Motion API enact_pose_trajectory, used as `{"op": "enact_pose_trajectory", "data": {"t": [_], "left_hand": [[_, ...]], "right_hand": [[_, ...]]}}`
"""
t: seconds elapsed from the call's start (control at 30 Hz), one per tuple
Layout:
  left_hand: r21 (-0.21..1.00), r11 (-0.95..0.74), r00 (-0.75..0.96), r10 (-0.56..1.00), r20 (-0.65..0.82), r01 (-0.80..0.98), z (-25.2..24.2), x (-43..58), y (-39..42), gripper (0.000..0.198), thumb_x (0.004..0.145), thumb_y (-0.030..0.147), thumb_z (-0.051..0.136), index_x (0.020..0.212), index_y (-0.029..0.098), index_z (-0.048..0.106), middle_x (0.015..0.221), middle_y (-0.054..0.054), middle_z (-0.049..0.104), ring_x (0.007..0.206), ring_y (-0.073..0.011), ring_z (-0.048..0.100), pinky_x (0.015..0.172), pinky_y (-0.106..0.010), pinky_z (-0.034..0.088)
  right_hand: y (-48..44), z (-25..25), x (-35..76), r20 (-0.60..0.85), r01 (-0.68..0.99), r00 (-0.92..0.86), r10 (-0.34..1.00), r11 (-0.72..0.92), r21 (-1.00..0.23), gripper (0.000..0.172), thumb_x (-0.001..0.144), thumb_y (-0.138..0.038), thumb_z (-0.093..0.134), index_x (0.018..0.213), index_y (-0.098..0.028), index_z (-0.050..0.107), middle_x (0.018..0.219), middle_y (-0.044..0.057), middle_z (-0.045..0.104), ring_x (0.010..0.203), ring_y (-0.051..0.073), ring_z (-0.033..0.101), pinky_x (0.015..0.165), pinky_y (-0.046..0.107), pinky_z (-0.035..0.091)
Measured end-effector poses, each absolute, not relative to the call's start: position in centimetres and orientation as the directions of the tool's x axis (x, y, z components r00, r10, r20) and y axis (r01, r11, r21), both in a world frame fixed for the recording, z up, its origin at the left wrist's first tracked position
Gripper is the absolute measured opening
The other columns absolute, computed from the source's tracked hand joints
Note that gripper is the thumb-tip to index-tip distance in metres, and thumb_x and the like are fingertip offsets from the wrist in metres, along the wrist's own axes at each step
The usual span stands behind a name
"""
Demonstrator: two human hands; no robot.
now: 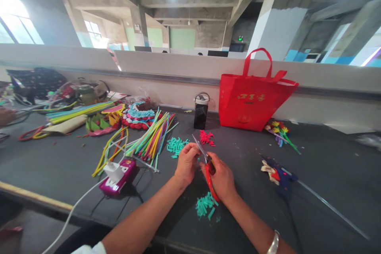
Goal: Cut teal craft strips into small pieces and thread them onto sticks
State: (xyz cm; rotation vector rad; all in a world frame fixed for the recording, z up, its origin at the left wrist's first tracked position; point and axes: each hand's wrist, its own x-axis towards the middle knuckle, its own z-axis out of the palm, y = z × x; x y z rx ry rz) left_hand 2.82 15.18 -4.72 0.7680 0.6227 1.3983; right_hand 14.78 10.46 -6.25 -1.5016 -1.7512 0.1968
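My right hand [222,178] is closed round the red handles of a pair of scissors [206,162], whose blades point up and to the left. My left hand [187,161] is pinched shut just left of the blades, holding something small I cannot make out. Below my hands lies a heap of short teal cut pieces [205,205]. Beyond my hands sit another teal heap [176,145] and a small red heap [206,137].
A bundle of coloured pipe cleaners [150,139] fans out at the left, by a magenta power strip [119,176] with a white cable. A red tote bag [253,99] and dark bottle [201,112] stand at the back. A glue gun [278,172] lies at the right.
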Motion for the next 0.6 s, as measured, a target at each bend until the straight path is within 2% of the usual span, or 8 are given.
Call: {"op": "enact_pose_trajectory", "data": {"t": [0.6], "left_hand": [[0.81,-0.029,0.044,0.997,0.068,-0.585,-4.4,2.81,14.78,0.011,0.065,0.022,0.069,0.069,0.017,0.061,0.065,0.002,0.058,0.063,-0.0107,0.053,0.067,-0.023,0.042]], "right_hand": [[10.21,-5.89,14.62,0.475,0.754,0.03,0.879,0.293,-0.589,0.026,0.084,-0.029,0.053,0.109,-0.022,0.058,0.089,0.002,0.07,0.076,0.018,0.066,0.068,0.024,0.046]]}}
